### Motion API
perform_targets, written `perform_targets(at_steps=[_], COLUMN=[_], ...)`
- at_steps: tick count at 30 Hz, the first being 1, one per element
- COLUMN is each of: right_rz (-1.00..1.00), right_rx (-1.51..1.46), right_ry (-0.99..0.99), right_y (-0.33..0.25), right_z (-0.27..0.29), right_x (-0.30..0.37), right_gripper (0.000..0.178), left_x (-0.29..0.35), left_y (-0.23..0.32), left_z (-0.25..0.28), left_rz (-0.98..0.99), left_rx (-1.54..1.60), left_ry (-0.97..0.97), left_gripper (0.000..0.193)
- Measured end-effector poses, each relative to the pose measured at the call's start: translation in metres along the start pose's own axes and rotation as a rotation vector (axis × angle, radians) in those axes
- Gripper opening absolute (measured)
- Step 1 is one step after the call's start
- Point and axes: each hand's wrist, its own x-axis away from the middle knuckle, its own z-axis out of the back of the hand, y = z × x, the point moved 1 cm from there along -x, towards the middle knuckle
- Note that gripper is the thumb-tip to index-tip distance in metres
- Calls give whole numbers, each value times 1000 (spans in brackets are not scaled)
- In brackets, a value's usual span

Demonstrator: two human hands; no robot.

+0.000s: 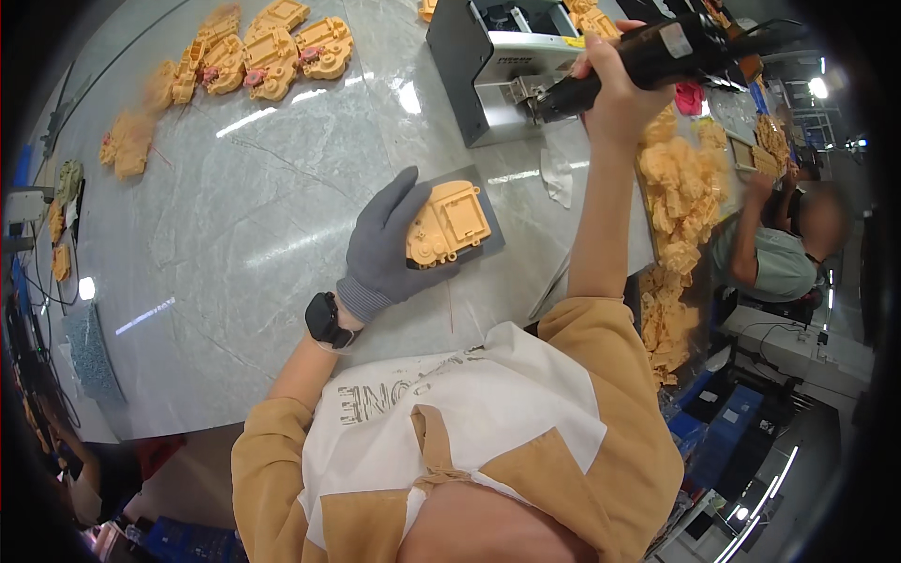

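Observation:
My left hand (pixel 387 242), in a grey glove, grips an orange plastic housing (pixel 451 223) along its left edge. The thumb curls round the near side and the fingers reach along the far side. Beneath the housing lies a dark flat pad (pixel 489 208) on the table. My bare right hand (pixel 621 92) is wrapped round a black electric screwdriver (pixel 648 64), held nearly level at the far right. The screwdriver's tip is at the front outlet of a black and silver box-shaped machine (pixel 497 75), which looks like a screw feeder.
Several orange housings (pixel 271 58) with small red parts stand at the table's far left. A heap of orange parts (pixel 680 206) lies along the right edge. A white scrap (pixel 557 175) is near the machine. Beyond the heap, a co-worker (pixel 774 244) sits to the right.

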Motion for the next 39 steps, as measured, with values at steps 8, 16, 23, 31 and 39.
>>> perform_targets(at_steps=[8,16,23,31,39], right_rz=[47,82,36,-96,-142], right_rx=[-241,32,130,-312,-355], right_ry=[-111,114,-13,-244,-289], right_y=[-63,-17,-7,-89,-101], right_z=[14,-6,-3,-8,-32], right_x=[70,0,9,106,131], right_gripper=[39,18,31,39,39], left_x=[11,10,10,15,19], left_y=[-1,-2,-2,-6,-9], left_z=[2,4,4,1,-2], left_rz=[140,128,115,102,39], left_rx=[-151,-186,-196,-176,-196], left_ry=[-35,-82,-76,-38,29], left_gripper=[89,90,90,93,92])
